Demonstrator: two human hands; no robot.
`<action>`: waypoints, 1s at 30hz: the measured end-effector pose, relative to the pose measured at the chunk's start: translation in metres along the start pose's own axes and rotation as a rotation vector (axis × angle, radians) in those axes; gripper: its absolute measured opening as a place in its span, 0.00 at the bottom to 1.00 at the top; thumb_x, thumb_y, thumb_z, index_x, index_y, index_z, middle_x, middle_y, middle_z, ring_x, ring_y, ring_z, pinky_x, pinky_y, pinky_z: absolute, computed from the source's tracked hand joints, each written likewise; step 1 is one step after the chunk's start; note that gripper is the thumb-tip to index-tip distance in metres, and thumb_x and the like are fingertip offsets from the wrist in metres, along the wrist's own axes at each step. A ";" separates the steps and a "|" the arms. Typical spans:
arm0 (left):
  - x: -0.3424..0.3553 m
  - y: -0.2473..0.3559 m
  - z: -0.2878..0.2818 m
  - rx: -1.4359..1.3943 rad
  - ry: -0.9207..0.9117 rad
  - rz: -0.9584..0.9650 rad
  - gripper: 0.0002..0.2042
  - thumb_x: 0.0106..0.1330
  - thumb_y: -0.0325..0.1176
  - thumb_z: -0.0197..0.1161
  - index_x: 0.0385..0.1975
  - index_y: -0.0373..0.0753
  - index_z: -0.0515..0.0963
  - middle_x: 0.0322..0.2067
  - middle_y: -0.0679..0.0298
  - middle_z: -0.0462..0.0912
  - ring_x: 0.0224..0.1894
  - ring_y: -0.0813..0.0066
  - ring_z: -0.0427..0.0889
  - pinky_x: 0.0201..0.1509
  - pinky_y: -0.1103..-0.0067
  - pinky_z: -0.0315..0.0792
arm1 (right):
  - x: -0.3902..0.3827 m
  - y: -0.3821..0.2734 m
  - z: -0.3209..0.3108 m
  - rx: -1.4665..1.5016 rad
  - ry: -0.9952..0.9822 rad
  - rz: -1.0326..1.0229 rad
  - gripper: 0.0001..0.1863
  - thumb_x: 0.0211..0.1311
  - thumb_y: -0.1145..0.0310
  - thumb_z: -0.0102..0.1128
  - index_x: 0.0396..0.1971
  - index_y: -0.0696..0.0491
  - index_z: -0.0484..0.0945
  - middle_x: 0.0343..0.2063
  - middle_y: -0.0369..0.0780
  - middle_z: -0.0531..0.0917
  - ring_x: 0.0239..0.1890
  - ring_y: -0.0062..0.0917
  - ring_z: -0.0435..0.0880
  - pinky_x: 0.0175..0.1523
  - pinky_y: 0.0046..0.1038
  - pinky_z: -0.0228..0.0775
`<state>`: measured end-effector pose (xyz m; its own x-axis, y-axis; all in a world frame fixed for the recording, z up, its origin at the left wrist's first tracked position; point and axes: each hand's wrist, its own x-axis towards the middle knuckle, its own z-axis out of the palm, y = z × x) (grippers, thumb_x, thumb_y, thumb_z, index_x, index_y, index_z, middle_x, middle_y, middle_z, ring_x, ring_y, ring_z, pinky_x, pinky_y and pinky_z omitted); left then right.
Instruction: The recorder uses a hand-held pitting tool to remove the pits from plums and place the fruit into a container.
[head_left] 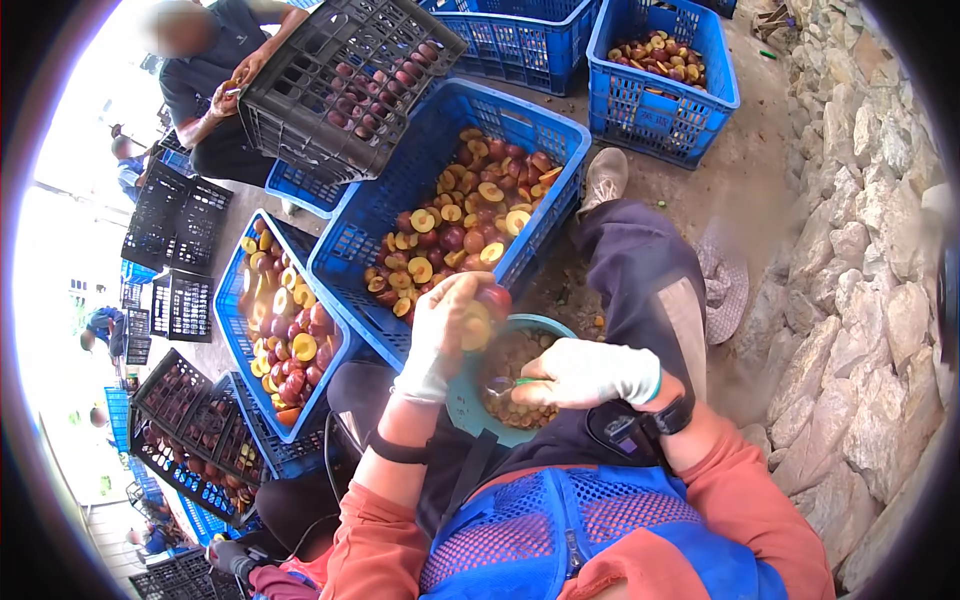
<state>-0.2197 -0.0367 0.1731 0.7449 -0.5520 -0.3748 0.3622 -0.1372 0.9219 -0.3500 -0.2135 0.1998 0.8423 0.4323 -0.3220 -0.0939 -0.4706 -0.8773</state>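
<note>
My left grip (443, 328) is curled around a cut plum (478, 326) over the basin's (464, 398) rim, probably so scraps drop inside. My right grip (592, 375) is closed on a green-handled tool (525, 381) above the basin's middle, though blur hides its tip. Beyond the basin, a blue crate (362, 318) of plum halves (452, 213) stands, seemingly for easy reach.
</note>
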 end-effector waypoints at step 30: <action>-0.046 0.012 0.005 -0.167 -0.257 -0.010 0.33 0.67 0.41 0.66 0.69 0.33 0.64 0.52 0.59 0.80 0.40 0.72 0.85 0.41 0.79 0.80 | 0.022 0.009 0.016 0.804 0.725 -0.045 0.10 0.70 0.64 0.63 0.42 0.54 0.82 0.34 0.34 0.87 0.32 0.12 0.81 0.36 0.22 0.73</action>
<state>-0.2520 -0.0170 0.2015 0.5823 -0.7443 -0.3269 0.4719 -0.0179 0.8815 -0.3408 -0.1958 0.1795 0.9423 -0.2454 -0.2279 -0.1529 0.2902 -0.9447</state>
